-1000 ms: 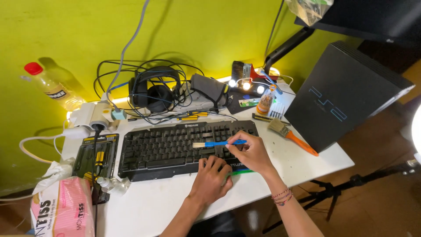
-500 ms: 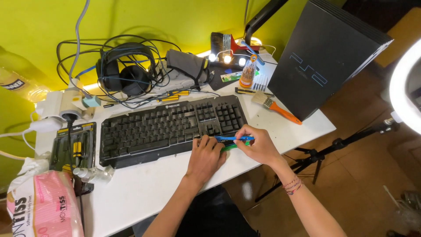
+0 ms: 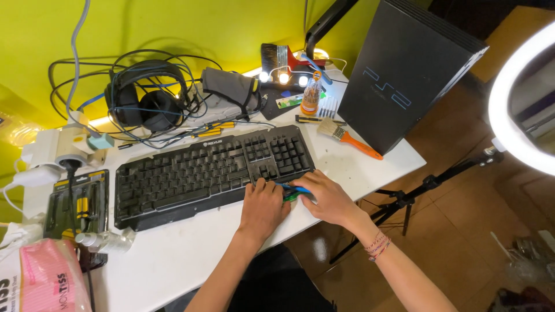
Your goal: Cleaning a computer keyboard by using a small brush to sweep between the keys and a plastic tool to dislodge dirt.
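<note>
The left hand (image 3: 263, 208) lay flat, fingers spread, on the front edge of the black keyboard (image 3: 208, 173) below its number pad, gripping nothing. Just beside it, the right hand (image 3: 329, 199) was closed around a small blue-handled tool (image 3: 296, 189), whose tip sat at the keyboard's front right corner; what kind of tool it was could not be told. The keyboard rested across the middle of the white tabletop (image 3: 173, 260). Behind it lay black headphones (image 3: 147, 101) tangled in cables, and to its right an orange-handled paintbrush (image 3: 347, 136) beside a tall black game console (image 3: 404, 69). A screwdriver set (image 3: 78, 205) lay left of the keyboard, near a pink tissue pack (image 3: 49, 277).
</note>
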